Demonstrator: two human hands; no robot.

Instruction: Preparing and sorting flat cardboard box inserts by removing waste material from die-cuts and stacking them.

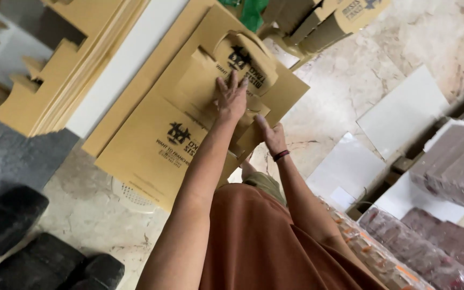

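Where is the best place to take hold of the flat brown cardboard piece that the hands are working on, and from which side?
Probably at its free edge near the right hand, where the cardboard piece overhangs the stack. A thumb can go above and fingers below there. The left hand presses flat on top, where no edge can be pinched.

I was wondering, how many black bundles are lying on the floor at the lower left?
3: one large black bundle at the left edge, a second below it, and a smaller third to its right. The frame's edge may hide others.
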